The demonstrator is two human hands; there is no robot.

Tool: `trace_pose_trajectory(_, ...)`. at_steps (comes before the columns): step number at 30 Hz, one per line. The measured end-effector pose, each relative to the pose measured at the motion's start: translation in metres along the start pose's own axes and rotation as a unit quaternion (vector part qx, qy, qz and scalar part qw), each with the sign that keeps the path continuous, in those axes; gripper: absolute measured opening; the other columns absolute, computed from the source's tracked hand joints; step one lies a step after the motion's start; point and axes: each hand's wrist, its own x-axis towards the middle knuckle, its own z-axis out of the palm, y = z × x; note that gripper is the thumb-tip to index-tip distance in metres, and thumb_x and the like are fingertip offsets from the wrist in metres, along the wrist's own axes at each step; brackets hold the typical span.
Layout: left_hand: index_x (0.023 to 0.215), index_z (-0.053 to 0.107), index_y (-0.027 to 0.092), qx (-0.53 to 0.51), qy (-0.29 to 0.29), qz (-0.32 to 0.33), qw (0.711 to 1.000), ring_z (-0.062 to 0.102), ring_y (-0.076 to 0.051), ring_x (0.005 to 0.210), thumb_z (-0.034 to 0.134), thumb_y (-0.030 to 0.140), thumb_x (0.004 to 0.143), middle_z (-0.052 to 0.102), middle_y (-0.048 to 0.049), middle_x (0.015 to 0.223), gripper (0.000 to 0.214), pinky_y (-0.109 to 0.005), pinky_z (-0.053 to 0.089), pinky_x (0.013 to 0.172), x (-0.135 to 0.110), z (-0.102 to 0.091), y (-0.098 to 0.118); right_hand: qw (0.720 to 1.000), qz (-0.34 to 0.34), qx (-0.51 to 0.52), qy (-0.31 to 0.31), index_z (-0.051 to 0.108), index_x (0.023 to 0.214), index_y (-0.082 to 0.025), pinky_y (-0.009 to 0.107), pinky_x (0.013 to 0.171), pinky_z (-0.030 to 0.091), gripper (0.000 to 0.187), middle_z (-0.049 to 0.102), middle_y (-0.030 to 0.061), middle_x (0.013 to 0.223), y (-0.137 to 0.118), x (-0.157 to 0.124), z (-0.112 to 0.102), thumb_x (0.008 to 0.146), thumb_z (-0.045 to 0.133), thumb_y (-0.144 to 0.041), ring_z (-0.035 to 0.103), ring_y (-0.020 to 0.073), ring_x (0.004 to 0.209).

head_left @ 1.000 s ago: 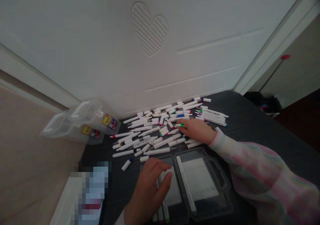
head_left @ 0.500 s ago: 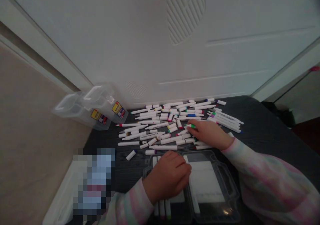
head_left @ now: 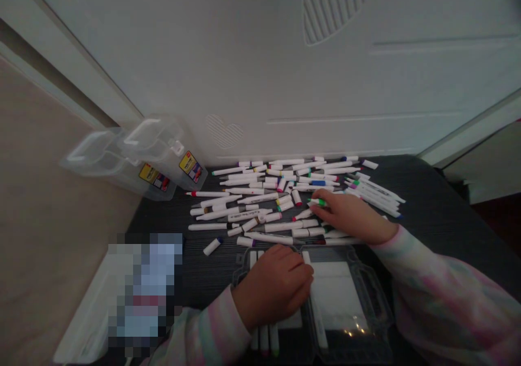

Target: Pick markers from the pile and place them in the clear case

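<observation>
My left hand (head_left: 277,284) is closed over the open clear plastic case (head_left: 380,301). A slim white marker (head_left: 318,317) runs past its fingertips, slanting along the middle of the case; the grip itself is mostly hidden. More white markers (head_left: 265,340) lie in the case's left half, partly under this hand. Behind the case, my right hand (head_left: 345,214) pinches a white marker with a green end (head_left: 319,201), its uncapped tip pointing left. Around those fingers are uncapped markers and loose caps, including a red-ended cap (head_left: 297,197).
Many white markers (head_left: 252,198) and caps spread across the dark table (head_left: 427,214) up to the white door panel (head_left: 244,57). Two clear containers with yellow labels (head_left: 189,165) stand at the back left. A pixelated object (head_left: 148,284) and a white item (head_left: 87,301) lie front left.
The camera view has tilted and shifted slightly. My right hand has edged toward me with the green-ended marker, which now shows more. My left hand holds its place over the case.
</observation>
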Motion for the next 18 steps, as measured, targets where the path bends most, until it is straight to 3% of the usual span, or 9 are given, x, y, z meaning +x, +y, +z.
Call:
trace_pose_trajectory(6,0.085,0.055,0.016,-0.011,0.006,-0.006,1.0,0.046,-0.014,0.074,0.04,0.02,0.081,0.055,-0.0028,0.078,0.016,-0.027,0.035,0.067,0.0,-0.002,0.0,0.999,-0.019,0.035,-0.018,0.048,0.102,-0.018,0.025,0.053,0.034,0.033,0.064,0.004,0.07,0.003,-0.003,-0.003,0.079,0.04,-0.041,0.06,0.0203,0.064)
trace_pose_trajectory(10,0.085,0.055,0.016,-0.011,-0.002,-0.01,1.0,0.046,-0.014,0.075,0.039,0.021,0.082,0.055,-0.0026,0.078,0.017,-0.027,0.035,0.067,0.001,-0.002,0.0,0.998,-0.027,0.051,-0.01,0.049,0.104,-0.018,0.027,0.061,0.038,0.031,0.065,0.0066,0.082,0.009,-0.002,-0.003,0.081,0.038,-0.036,0.06,0.021,0.074)
trace_pose_trajectory(14,0.084,0.055,0.015,-0.014,0.006,-0.011,1.0,0.046,-0.014,0.075,0.038,0.021,0.082,0.056,-0.0028,0.078,0.018,-0.027,0.036,0.068,0.001,-0.002,0.0,0.989,-0.053,0.138,-0.021,0.052,0.101,-0.018,0.027,0.073,0.04,0.029,0.062,0.0065,0.096,0.014,0.001,-0.005,0.081,0.036,-0.031,0.058,0.0194,0.086)
trace_pose_trajectory(18,0.085,0.055,0.015,-0.013,0.017,-0.012,1.0,0.046,-0.014,0.074,0.039,0.02,0.082,0.056,-0.0029,0.077,0.018,-0.027,0.036,0.067,0.0,-0.001,0.001,0.974,-0.051,0.215,-0.04,0.054,0.09,-0.019,0.026,0.071,0.041,0.022,0.062,0.0025,0.085,0.017,0.002,-0.01,0.079,0.037,-0.026,0.056,0.0162,0.078)
